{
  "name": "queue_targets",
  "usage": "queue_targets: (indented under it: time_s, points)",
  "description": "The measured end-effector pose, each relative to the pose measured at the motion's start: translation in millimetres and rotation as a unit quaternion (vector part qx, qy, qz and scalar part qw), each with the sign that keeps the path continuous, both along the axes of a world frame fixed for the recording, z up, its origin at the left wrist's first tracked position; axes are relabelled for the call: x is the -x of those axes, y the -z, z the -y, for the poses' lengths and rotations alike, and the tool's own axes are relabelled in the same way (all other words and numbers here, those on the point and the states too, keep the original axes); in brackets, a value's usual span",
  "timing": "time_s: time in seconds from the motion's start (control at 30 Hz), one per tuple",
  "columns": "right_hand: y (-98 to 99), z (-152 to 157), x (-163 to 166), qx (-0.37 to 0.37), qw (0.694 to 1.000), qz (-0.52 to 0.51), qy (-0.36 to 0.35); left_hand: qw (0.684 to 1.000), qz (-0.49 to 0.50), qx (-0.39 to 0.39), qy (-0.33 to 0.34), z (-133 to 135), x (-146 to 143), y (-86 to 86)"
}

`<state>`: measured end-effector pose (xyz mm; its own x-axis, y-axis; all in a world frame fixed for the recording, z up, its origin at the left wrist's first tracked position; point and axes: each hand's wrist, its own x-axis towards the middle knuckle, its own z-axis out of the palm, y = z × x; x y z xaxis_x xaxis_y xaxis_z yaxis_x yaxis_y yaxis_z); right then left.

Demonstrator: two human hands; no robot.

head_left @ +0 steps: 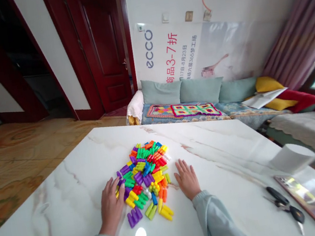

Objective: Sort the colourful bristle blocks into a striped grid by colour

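On the white marble-patterned table [59, 211], a heap of multicoloured plastic connecting pieces [148, 180] lies between the two hands. The left hand [111, 204] overlaps the heap's left edge, fingers curved over purple and yellow pieces; whether it grips any cannot be told. The right hand [188, 179], palm down with fingers extended and holding nothing, lies just beside the heap. Farther right: keys [296, 214] beside a smartphone [314, 207].
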<state>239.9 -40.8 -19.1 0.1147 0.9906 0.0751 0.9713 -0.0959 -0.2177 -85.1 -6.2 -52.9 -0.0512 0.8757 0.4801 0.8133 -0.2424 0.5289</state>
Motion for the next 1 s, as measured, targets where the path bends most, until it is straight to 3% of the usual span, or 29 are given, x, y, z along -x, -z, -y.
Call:
queue_targets:
  time_s: [0.1,0.27,0.4,0.6,0.7,0.8,0.87,1.0]
  points:
    - [3.7,-0.7,-2.0,-0.008,1.0,-0.004,0.002,0.999,0.021,-0.025,0.012,9.0,-3.1,-11.4]
    - [7.8,-1.4,-3.9,-0.019,1.0,-0.005,0.002,0.991,-0.089,-0.031,0.091,29.9,-28.6,-28.0]
    - [6.3,-0.4,-2.2,-0.02,1.0,-0.005,0.001,0.976,-0.15,-0.007,0.156,36.1,-53.6,-29.8]
    - [7.8,-1.9,-5.9,-0.035,0.999,-0.024,0.002,0.984,-0.12,-0.005,0.135,30.2,-62.6,-25.3]
    - [9.0,-3.1,-3.3,-0.09,0.992,-0.09,0.022,0.988,-0.081,-0.008,0.13,28.7,-60.0,-25.5]
    - [5.0,2.0,18.1,-0.197,0.957,-0.21,0.019,0.99,-0.053,-0.009,0.13,29.6,-59.7,-27.5]
    - [-0.5,9.4,42.5,-0.246,0.937,-0.244,-0.041,0.991,-0.043,-0.008,0.127,30.9,-60.4,-29.0]
    - [-10.6,23.6,88.2,-0.224,0.955,-0.143,-0.133,0.992,-0.033,-0.006,0.122,33.2,-60.7,-30.5]
